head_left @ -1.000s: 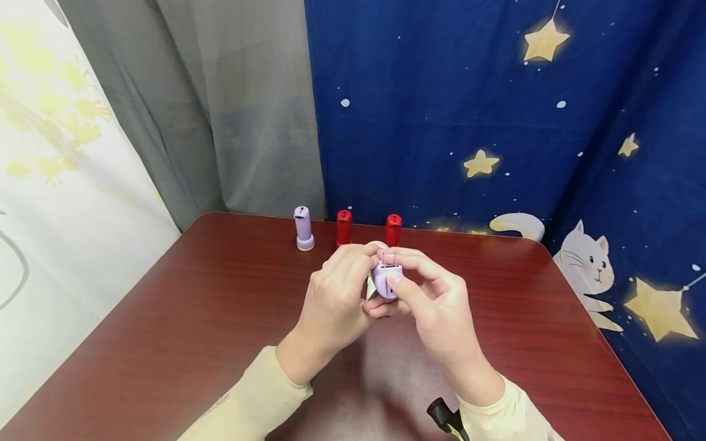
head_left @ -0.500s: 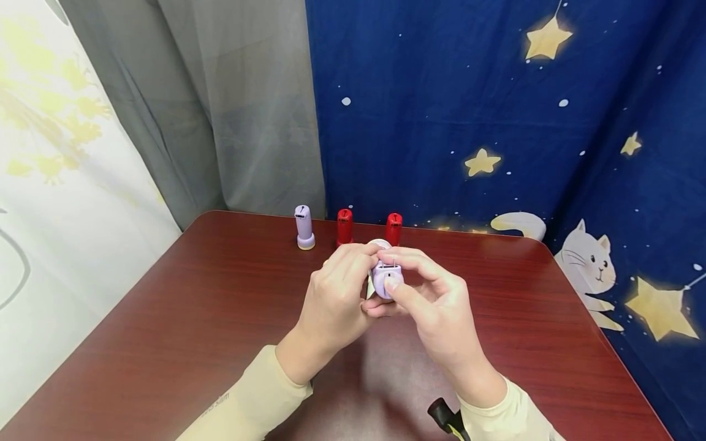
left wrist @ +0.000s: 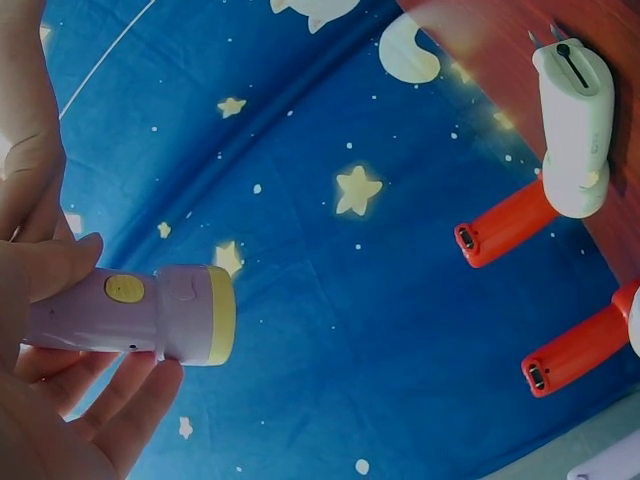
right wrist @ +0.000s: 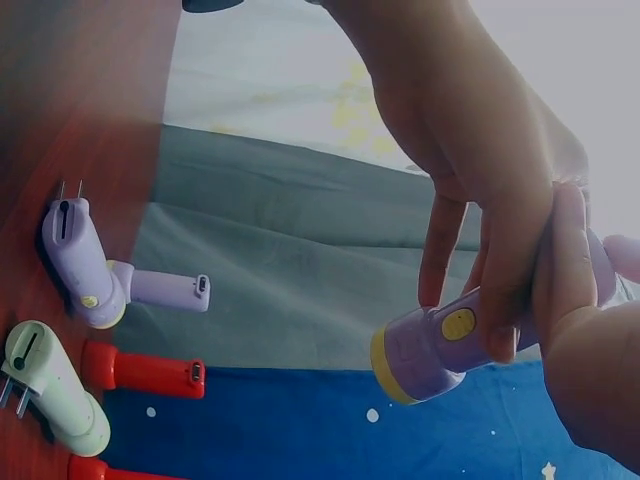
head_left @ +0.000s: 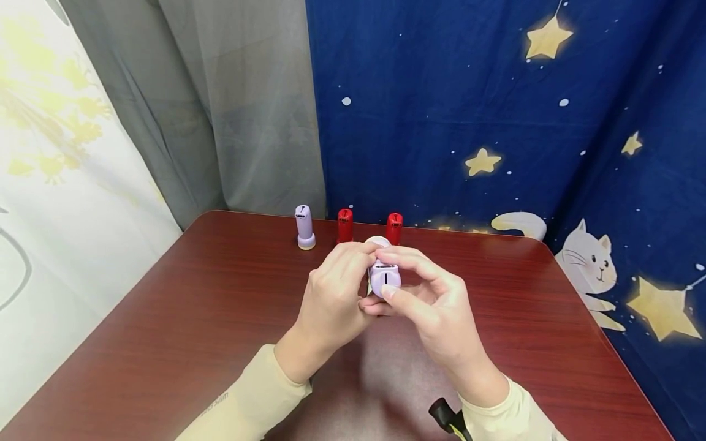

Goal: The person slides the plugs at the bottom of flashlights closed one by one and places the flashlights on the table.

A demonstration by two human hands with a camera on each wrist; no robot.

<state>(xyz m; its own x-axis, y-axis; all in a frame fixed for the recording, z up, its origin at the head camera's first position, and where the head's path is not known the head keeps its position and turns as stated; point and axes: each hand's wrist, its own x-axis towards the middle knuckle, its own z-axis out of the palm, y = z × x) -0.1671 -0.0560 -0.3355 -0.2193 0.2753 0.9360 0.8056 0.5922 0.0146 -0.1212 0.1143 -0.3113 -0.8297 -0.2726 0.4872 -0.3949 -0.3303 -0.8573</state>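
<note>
Both hands [head_left: 333, 294] [head_left: 441, 309] close together, curled

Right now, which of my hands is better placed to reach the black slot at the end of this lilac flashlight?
Probably your right hand: its thumb touches the lilac flashlight beside the black slot. Your left hand grips the barrel, so steadying suits it.
</note>
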